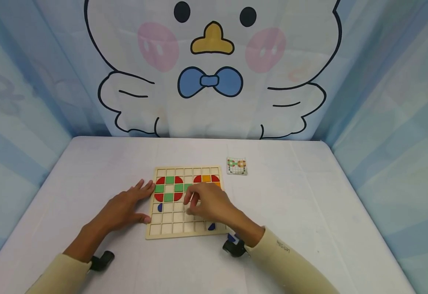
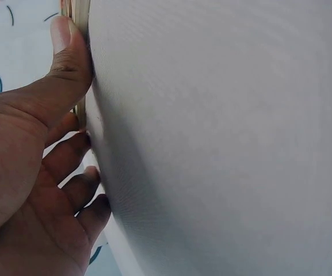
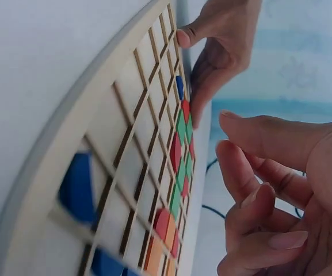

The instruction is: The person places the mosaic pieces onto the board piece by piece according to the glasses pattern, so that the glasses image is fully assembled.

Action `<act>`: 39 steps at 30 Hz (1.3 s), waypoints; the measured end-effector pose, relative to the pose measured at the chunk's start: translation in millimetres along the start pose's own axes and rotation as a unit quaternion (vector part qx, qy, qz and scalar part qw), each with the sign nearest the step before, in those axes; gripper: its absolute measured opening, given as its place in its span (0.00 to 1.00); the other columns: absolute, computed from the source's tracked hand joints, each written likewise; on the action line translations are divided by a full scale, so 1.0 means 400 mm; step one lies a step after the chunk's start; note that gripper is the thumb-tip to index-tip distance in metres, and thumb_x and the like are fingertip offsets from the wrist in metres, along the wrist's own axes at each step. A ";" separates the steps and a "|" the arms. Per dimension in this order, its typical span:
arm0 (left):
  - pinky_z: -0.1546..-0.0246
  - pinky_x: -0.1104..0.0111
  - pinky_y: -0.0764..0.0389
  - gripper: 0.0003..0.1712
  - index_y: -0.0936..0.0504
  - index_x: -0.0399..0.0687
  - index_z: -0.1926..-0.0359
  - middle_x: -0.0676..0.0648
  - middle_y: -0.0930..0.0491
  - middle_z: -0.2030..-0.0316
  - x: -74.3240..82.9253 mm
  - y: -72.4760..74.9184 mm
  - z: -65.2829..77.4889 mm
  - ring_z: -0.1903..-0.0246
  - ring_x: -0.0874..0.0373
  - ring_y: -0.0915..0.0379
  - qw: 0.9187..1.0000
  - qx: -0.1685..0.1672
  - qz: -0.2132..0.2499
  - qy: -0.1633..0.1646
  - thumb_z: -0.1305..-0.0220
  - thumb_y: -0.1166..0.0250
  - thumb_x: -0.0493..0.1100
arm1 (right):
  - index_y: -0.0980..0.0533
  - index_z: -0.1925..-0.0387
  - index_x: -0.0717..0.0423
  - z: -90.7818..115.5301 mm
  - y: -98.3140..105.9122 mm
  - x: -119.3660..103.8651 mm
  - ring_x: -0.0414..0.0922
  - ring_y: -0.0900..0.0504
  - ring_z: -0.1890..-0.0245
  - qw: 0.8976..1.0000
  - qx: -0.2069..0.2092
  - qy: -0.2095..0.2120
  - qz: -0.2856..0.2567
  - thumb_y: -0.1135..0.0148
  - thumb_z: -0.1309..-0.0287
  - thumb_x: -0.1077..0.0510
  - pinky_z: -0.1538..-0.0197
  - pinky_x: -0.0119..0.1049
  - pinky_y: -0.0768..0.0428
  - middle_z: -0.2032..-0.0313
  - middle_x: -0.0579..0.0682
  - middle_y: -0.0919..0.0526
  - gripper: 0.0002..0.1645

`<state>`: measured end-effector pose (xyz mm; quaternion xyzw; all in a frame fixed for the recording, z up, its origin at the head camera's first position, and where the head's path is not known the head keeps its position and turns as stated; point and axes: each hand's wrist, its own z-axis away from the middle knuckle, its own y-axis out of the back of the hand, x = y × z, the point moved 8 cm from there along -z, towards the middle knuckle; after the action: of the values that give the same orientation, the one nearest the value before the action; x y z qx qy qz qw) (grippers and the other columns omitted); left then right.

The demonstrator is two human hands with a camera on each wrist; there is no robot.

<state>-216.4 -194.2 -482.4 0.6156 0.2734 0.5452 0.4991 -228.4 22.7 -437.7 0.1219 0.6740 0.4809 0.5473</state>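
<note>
A square wooden grid board (image 1: pixel 182 236) lies on the white table. Two rings of tiles sit on it: red rounded corners with green squares (image 1: pixel 169 179) at left, red corners with orange squares (image 1: pixel 206 178) at right. One blue tile (image 1: pixel 160 207) is in the left column; another blue tile (image 3: pixel 78 187) lies near the front edge. My left hand (image 1: pixel 125 208) touches the board's left edge with thumb and fingertips spread. Over the board's right half hovers my right hand (image 1: pixel 210 202), fingers loosely bent, thumb and forefinger tips slightly apart. No tile shows between them.
A small printed card (image 1: pixel 237 166) with a coloured grid pattern lies behind the board's right corner. Black wrist devices (image 1: pixel 102 260) sit at both cuffs. Patterned curtains (image 1: pixel 394 102) enclose the back and sides of the table.
</note>
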 end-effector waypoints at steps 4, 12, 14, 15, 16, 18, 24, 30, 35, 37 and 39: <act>0.29 0.28 0.35 0.63 0.38 0.48 0.18 0.39 0.39 0.19 0.000 0.000 0.002 0.20 0.29 0.47 1.000 0.001 0.000 0.000 0.51 0.16 0.54 | 0.15 0.64 0.45 0.051 0.022 0.045 0.40 0.22 0.71 1.000 0.003 -0.021 -0.003 0.19 0.44 0.59 0.69 0.35 0.26 0.74 0.39 0.19 0.10; 0.29 0.28 0.35 0.63 0.38 0.48 0.18 0.39 0.39 0.19 -0.002 0.002 0.003 0.20 0.29 0.47 1.000 0.000 0.004 0.004 0.51 0.16 0.54 | 0.15 0.65 0.46 0.145 0.056 0.125 0.42 0.24 0.69 0.997 0.022 -0.071 -0.005 0.19 0.45 0.61 0.66 0.36 0.28 0.75 0.38 0.19 0.10; 0.29 0.28 0.36 0.63 0.38 0.48 0.18 0.40 0.40 0.19 -0.003 0.001 0.003 0.19 0.29 0.48 1.000 -0.001 0.004 0.005 0.51 0.16 0.54 | 0.15 0.66 0.46 0.165 0.059 0.142 0.42 0.24 0.69 0.996 0.024 -0.085 -0.006 0.19 0.46 0.61 0.63 0.38 0.29 0.76 0.37 0.19 0.11; 0.28 0.28 0.36 0.63 0.38 0.48 0.18 0.40 0.40 0.19 -0.003 0.001 0.002 0.19 0.29 0.48 1.000 -0.001 0.003 0.006 0.51 0.16 0.55 | 0.15 0.67 0.45 0.173 0.060 0.150 0.42 0.24 0.68 0.996 0.024 -0.091 -0.005 0.19 0.47 0.62 0.62 0.38 0.29 0.76 0.37 0.19 0.12; 0.28 0.28 0.36 0.63 0.38 0.49 0.18 0.40 0.40 0.19 -0.003 0.000 0.003 0.19 0.29 0.48 1.000 -0.002 0.003 0.007 0.51 0.16 0.55 | 0.15 0.67 0.45 0.182 0.059 0.157 0.42 0.24 0.68 0.995 0.023 -0.096 -0.004 0.18 0.48 0.62 0.62 0.39 0.29 0.75 0.37 0.19 0.12; 0.28 0.28 0.36 0.64 0.39 0.49 0.18 0.39 0.40 0.19 -0.005 -0.001 0.003 0.20 0.29 0.48 1.000 -0.004 0.005 0.010 0.51 0.16 0.55 | 0.16 0.68 0.44 0.197 0.055 0.168 0.41 0.24 0.68 0.994 0.017 -0.105 0.003 0.16 0.51 0.61 0.62 0.38 0.29 0.74 0.36 0.19 0.14; 0.28 0.28 0.37 0.63 0.39 0.49 0.18 0.39 0.40 0.18 -0.008 -0.005 0.003 0.20 0.28 0.48 1.000 -0.005 0.006 0.010 0.51 0.16 0.55 | 0.19 0.70 0.41 0.232 0.032 0.188 0.39 0.23 0.69 0.993 0.004 -0.112 0.028 0.11 0.59 0.58 0.65 0.36 0.28 0.73 0.37 0.20 0.21; 0.28 0.28 0.36 0.63 0.39 0.50 0.18 0.39 0.40 0.18 -0.008 -0.005 0.002 0.20 0.28 0.47 1.000 0.000 0.006 0.008 0.51 0.16 0.55 | 0.21 0.73 0.43 0.246 0.029 0.193 0.39 0.25 0.73 0.990 0.014 -0.130 0.055 0.12 0.58 0.58 0.70 0.36 0.29 0.77 0.38 0.22 0.21; 0.28 0.29 0.35 0.63 0.39 0.49 0.18 0.39 0.40 0.19 -0.007 -0.004 0.002 0.20 0.29 0.48 1.000 0.002 0.003 0.005 0.51 0.16 0.55 | 0.20 0.75 0.42 0.251 0.030 0.194 0.39 0.25 0.73 0.989 0.005 -0.133 0.066 0.13 0.55 0.58 0.70 0.36 0.29 0.78 0.37 0.22 0.19; 0.29 0.29 0.35 0.63 0.39 0.49 0.18 0.39 0.40 0.19 -0.007 -0.004 0.002 0.20 0.29 0.48 1.000 0.002 0.003 0.003 0.50 0.16 0.55 | 0.21 0.76 0.42 0.251 0.029 0.193 0.39 0.25 0.73 0.990 0.000 -0.126 0.066 0.13 0.55 0.59 0.70 0.35 0.28 0.78 0.36 0.22 0.19; 0.29 0.29 0.35 0.63 0.39 0.49 0.18 0.39 0.40 0.19 -0.006 -0.003 0.002 0.20 0.28 0.47 1.000 0.002 0.004 0.003 0.50 0.16 0.55 | 0.21 0.75 0.42 0.252 0.028 0.192 0.38 0.25 0.73 0.991 -0.004 -0.120 0.065 0.13 0.55 0.59 0.70 0.35 0.29 0.78 0.36 0.22 0.20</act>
<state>-216.2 -196.1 -484.3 0.6157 0.2738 0.5484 0.4951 -175.0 133.4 -470.3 0.2202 0.5926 0.4996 0.5922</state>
